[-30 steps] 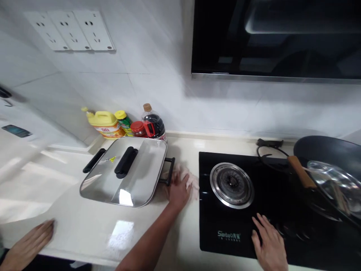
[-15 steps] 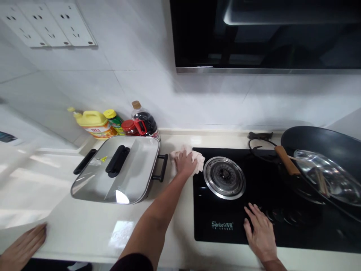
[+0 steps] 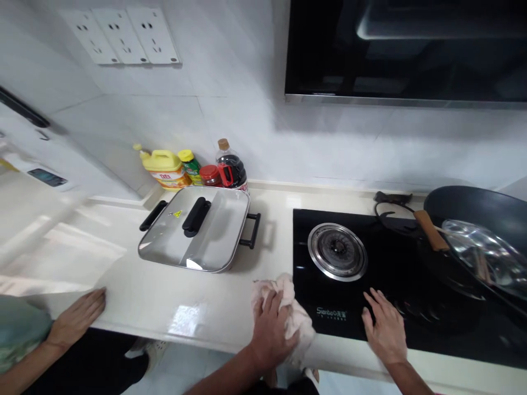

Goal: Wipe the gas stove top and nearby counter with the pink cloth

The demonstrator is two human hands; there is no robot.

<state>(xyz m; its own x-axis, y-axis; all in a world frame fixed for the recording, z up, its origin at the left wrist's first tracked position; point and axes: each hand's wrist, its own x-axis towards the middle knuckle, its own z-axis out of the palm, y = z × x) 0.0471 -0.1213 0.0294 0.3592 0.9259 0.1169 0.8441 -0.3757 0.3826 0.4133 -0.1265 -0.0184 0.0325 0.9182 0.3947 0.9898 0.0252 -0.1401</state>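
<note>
My left hand [image 3: 272, 332] presses and grips a pale pink cloth [image 3: 302, 323] on the counter's front strip. The cloth is crumpled, overlaps the left front corner of the black gas cooktop [image 3: 307, 296] and hangs toward the counter edge. Flat on the cooktop's front, fingers spread, lies my right hand [image 3: 385, 326], holding nothing. A round burner [image 3: 337, 251] with a metal ring sits just beyond, between the two hands.
A lidded rectangular electric pan [image 3: 222, 236] stands left, before several bottles [image 3: 233, 167]. A large wok [image 3: 473, 206] with a wooden handle occupies the right. At the left edge, another person's hand [image 3: 80, 312] rests on the counter. A dark range hood [image 3: 391, 66] overhangs.
My left hand has drawn the cloth from beside the burner toward the counter's front edge. My right hand stays on the cooktop. The view has turned left, showing more of the other person.
</note>
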